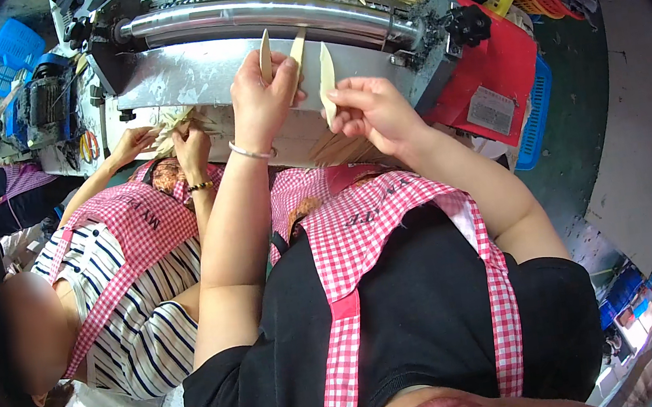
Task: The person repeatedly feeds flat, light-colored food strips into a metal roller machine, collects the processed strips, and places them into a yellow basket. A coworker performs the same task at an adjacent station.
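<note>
My left hand (pixel 260 98) is raised in front of a machine and pinches two pale, flat, leaf-shaped pieces (pixel 281 54) upright between its fingers. A thin bracelet circles that wrist. My right hand (pixel 371 110), just to the right, holds one more pale pointed piece (pixel 326 73) upright. Both hands sit close together below the machine's shiny metal roller (pixel 270 15). A red and white checked apron (pixel 362 231) over a black shirt fills the lower part of the view.
A co-worker in a striped shirt and checked apron sits at my left; that person's hands (pixel 172 141) handle similar pale pieces on the bench. The red machine body (pixel 501 68), yellow and blue crates (pixel 534 109), and a motor (pixel 45 100) stand around.
</note>
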`<state>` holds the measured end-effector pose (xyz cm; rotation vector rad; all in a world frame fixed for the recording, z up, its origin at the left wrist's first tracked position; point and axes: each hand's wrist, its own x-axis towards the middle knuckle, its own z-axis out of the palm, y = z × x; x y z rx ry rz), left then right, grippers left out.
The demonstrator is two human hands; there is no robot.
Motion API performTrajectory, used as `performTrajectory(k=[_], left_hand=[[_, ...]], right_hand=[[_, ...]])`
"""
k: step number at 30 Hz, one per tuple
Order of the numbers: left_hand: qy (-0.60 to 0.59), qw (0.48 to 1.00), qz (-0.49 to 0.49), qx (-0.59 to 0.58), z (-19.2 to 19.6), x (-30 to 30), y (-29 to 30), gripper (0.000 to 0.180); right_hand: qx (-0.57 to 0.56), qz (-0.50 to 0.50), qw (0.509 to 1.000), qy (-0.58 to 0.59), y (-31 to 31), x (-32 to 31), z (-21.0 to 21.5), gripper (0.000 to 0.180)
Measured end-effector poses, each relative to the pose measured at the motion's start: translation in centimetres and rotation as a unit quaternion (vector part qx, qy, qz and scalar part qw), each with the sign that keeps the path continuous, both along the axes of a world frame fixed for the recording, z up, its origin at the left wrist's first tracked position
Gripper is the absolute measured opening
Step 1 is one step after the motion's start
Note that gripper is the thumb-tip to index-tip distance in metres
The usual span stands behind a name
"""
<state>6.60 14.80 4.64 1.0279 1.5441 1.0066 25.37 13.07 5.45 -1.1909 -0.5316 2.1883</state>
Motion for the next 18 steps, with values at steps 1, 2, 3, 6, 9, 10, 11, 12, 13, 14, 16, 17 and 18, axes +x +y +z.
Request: performTrajectory(k=[1, 2, 3, 6, 9, 10, 11, 12, 13, 14, 16, 17, 18], left_hand=[[0.034, 0.999, -0.006, 0.002, 0.2, 0.1, 0.7, 0.022], [0.068, 0.998, -0.011, 0.002, 0.4, 0.1, 1.4, 0.023], [0.101, 0.995, -0.017, 0.004, 0.6, 0.1, 2.0, 0.023], [0.150, 0.986, 0.026, 0.072, -0.5, -0.9, 1.9, 0.024], [0.083, 0.981, 0.084, 0.151, -0.4, -1.8, -1.1, 0.023], [0.051, 0.981, 0.088, 0.166, -1.7, -1.7, -2.9, 0.022], [0.021, 0.978, 0.091, 0.189, -3.4, -1.6, -4.7, 0.022], [0.005, 0.984, 0.069, 0.163, -4.8, -1.1, -6.4, 0.023], [-0.010, 0.989, 0.046, 0.141, -6.6, -0.5, -7.7, 0.025], [0.060, 0.995, 0.017, 0.074, -9.1, -0.7, -9.2, 0.028], [0.157, 0.987, -0.042, -0.012, -11.4, -0.1, -10.5, 0.021], [0.160, 0.986, -0.054, -0.018, -13.1, 0.2, -10.9, 0.018], [0.180, 0.981, -0.068, -0.011, -14.7, 0.3, -11.2, 0.018]], right_hand=[[0.010, -0.010, 1.000, -0.011, 0.8, -0.4, -0.3, 0.016], [0.018, -0.018, 0.999, -0.023, 1.7, -0.8, -0.7, 0.017], [0.028, -0.028, 0.999, -0.036, 2.7, -1.1, -1.0, 0.018], [0.064, -0.067, 0.996, -0.003, 4.4, -1.7, -1.5, 0.016], [0.107, -0.002, 0.994, -0.015, 2.5, -0.3, 0.5, 0.023], [0.135, 0.068, 0.988, -0.006, 0.7, 0.7, 0.7, 0.024], [0.149, 0.134, 0.979, -0.027, -1.0, 1.3, 0.5, 0.025], [0.161, 0.201, 0.965, -0.047, -2.8, 1.9, -0.2, 0.025], [0.177, 0.266, 0.945, -0.067, -4.0, 2.2, -1.3, 0.025], [0.293, 0.316, 0.890, -0.150, -5.0, 2.2, -2.9, 0.025], [0.418, 0.389, 0.762, -0.304, -7.0, 2.3, -7.6, 0.027], [0.478, 0.360, 0.713, -0.366, -7.4, 2.2, -11.1, 0.028], [0.533, 0.327, 0.654, -0.425, -7.6, 1.9, -14.6, 0.029]])
